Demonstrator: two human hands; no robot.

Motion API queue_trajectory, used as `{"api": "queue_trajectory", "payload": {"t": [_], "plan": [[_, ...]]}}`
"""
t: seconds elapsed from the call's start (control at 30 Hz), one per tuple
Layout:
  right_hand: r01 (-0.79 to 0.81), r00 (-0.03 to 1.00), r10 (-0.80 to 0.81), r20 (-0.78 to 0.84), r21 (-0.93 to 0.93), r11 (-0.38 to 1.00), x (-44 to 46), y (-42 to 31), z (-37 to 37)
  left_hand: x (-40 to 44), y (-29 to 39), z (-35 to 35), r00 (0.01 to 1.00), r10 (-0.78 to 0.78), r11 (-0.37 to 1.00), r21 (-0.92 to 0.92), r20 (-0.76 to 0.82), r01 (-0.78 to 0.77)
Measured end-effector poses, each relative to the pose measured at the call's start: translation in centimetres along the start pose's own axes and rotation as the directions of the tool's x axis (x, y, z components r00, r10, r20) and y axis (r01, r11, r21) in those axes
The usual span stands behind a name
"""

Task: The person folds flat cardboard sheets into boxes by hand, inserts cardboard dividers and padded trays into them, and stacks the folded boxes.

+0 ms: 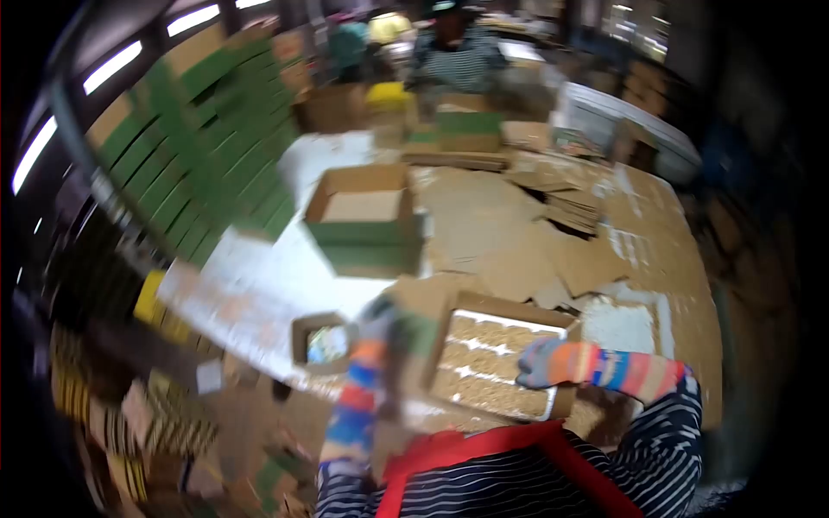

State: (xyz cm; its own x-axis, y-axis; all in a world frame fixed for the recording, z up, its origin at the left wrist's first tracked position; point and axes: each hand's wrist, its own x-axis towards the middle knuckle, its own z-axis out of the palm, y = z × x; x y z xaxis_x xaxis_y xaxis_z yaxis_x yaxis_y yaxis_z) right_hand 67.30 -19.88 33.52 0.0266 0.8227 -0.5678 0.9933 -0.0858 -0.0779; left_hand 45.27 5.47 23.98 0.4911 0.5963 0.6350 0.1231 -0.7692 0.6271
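Note:
My right hand (546, 363), in a grey-palmed glove with a striped sleeve, rests on the right part of a white tray (484, 373) filled with a grainy brown material. The tray sits inside an open cardboard box (566, 403). Its fingers look bent, but whether they hold anything is hidden. My left hand (376, 319), also gloved, is blurred by motion between that box and a small open carton (299, 347) with white and green pieces inside. What its fingers do cannot be made out.
An open green-and-brown box (363, 246) stands farther back on the table. Flattened cardboard (492, 216) covers the middle. Stacked green boxes (216, 147) rise at the left. A person (458, 60) in a striped top is across the table. A white container (630, 121) lies back right.

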Motion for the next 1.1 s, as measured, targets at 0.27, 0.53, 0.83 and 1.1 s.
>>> {"api": "queue_trajectory", "payload": {"t": [0.27,0.53,0.83,1.1], "plan": [[0.235,0.969,-0.216,-0.123,0.169,0.957,2.3,1.2,1.5,-4.0,-11.4,-9.9,0.546,-0.824,0.417,0.811,0.147,0.41],[-0.412,0.606,0.321,-0.728,0.058,0.909,2.5,22.9,1.0,-0.6,-7.6,-9.4,0.443,-0.881,0.26,0.952,0.166,0.161],[-0.59,0.653,0.585,-0.48,0.162,0.791,8.3,26.8,10.2,2.2,2.1,-8.9,0.892,-0.45,0.777,0.48,-0.028,0.407],[-0.386,0.851,0.419,-0.317,0.163,0.908,-0.8,19.0,3.1,3.9,14.1,1.9,0.785,0.032,0.841,0.408,0.619,-0.357]]}}
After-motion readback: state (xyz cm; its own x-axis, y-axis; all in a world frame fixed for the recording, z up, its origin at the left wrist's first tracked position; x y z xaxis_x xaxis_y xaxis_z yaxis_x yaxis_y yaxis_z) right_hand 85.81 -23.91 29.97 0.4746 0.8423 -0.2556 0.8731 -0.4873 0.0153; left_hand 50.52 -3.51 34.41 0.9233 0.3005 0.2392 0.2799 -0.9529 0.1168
